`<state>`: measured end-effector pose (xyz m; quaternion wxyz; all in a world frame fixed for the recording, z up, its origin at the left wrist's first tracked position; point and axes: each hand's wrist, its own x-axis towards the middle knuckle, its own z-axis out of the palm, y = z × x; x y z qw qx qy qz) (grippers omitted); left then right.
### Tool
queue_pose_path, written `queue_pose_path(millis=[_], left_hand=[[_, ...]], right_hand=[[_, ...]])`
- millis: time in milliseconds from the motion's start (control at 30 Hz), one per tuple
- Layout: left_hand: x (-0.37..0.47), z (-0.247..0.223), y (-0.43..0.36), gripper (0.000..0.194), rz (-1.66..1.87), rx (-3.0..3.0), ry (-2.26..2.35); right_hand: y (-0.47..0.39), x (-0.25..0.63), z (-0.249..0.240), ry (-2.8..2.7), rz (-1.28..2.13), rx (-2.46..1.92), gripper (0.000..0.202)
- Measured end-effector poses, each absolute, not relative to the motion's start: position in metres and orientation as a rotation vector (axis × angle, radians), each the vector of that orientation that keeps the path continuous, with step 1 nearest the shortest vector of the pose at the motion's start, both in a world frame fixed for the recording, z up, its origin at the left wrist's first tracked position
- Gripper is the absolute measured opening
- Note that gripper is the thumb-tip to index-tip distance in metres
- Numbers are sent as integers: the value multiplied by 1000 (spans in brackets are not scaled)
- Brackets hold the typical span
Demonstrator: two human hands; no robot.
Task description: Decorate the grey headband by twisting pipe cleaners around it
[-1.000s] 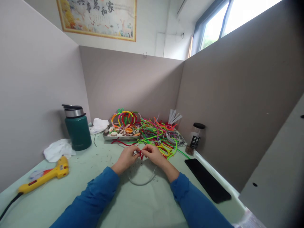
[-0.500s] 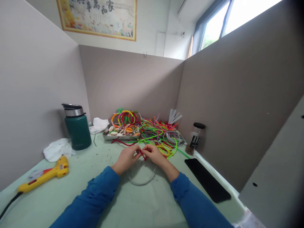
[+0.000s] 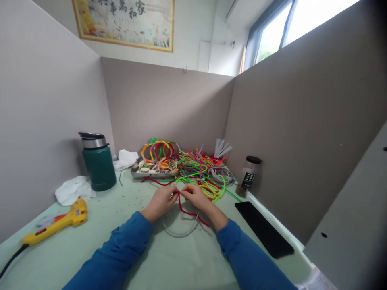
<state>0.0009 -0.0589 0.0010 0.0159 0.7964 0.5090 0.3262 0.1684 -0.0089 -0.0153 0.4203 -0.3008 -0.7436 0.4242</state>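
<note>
Left hand (image 3: pixel 161 200), right hand (image 3: pixel 196 197): fingers pinched the fuzzy red pipe cleaner (image 3: pixel 182 208), loose tail (image 3: pixel 204 222) risking a snag on the round grey wire (image 3: pixel 179 235)!

A green bottle (image 3: pixel 99 169) stands beside crumpled white tissue (image 3: pixel 71 191). A flat black slab (image 3: pixel 263 228) lies near a dark-lidded jar (image 3: pixel 248 177). A framed picture (image 3: pixel 125 25) hangs on the wall (image 3: pixel 192 34).

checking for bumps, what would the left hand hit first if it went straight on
Likely the right hand, close in front of the left hand, though any gap in depth is unclear.
</note>
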Motion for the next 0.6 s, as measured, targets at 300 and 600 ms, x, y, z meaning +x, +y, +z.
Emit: queue_pose_path(millis=[300, 600], left_hand=[[3, -1, -50, 18, 1112, 1797, 1425], [10, 7, -57, 17, 1096, 1332, 1379]], right_hand=[[-13, 167, -12, -1873, 1110, -708, 12], [-13, 165, -16, -1920, 1077, -733, 10]])
